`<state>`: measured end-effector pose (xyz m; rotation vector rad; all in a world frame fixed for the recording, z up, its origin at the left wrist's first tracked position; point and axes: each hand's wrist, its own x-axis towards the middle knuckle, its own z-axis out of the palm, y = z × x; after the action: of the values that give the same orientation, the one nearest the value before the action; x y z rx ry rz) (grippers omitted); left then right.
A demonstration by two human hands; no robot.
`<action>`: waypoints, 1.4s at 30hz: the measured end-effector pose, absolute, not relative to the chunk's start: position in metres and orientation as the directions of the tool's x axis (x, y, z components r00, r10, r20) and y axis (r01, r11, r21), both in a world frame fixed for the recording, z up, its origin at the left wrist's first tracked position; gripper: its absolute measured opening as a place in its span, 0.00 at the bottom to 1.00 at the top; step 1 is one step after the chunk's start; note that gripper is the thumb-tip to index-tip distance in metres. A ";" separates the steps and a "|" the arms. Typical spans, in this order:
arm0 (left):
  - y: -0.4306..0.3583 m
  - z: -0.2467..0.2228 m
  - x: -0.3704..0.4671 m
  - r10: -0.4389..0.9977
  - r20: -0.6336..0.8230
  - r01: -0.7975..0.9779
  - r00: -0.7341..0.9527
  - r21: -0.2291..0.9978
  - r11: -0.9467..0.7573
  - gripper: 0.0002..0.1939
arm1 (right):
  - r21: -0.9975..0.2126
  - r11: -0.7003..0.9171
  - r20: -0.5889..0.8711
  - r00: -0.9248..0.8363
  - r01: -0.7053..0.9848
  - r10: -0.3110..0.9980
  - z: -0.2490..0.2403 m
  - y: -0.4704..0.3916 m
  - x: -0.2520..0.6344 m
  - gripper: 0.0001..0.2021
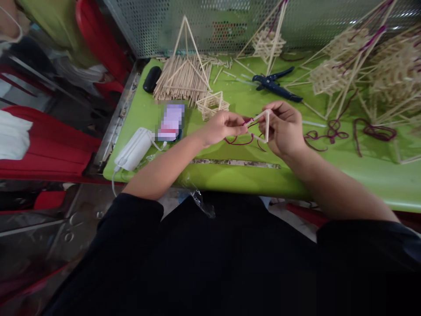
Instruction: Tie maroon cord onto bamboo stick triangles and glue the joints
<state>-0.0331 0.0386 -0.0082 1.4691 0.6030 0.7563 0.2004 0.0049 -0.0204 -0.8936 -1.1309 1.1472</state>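
Between my two hands is a small frame of pale wooden sticks (267, 127), with a dark purple cord (239, 143) at its left end. My left hand (224, 127) pinches the cord and stick end at the frame's left. Closed round the frame's upper right corner is my right hand (285, 127); some fingertips are hidden behind the sticks. The cord's loop hangs down below the fingers onto the green table (230, 175). Just behind my left hand lies a small star-shaped stick piece (213, 105).
Loose sticks (184, 83) are piled at the back left beneath a stick pyramid (186, 39). Dark pliers (278, 85) lie behind my right hand. Larger stick structures (342, 66) and cord coils (378, 131) are at right. A phone (171, 123) and white power bank (134, 148) sit left.
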 end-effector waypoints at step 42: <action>0.043 -0.019 -0.031 0.876 0.197 0.190 0.440 0.933 -0.305 0.30 | -0.990 -0.039 0.003 -0.295 -0.136 0.955 0.008 -0.016 0.199 0.33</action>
<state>-0.0312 0.0434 -0.0192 1.7623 0.9189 0.9265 0.1987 -0.0164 0.0078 -0.9601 -1.3058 1.5026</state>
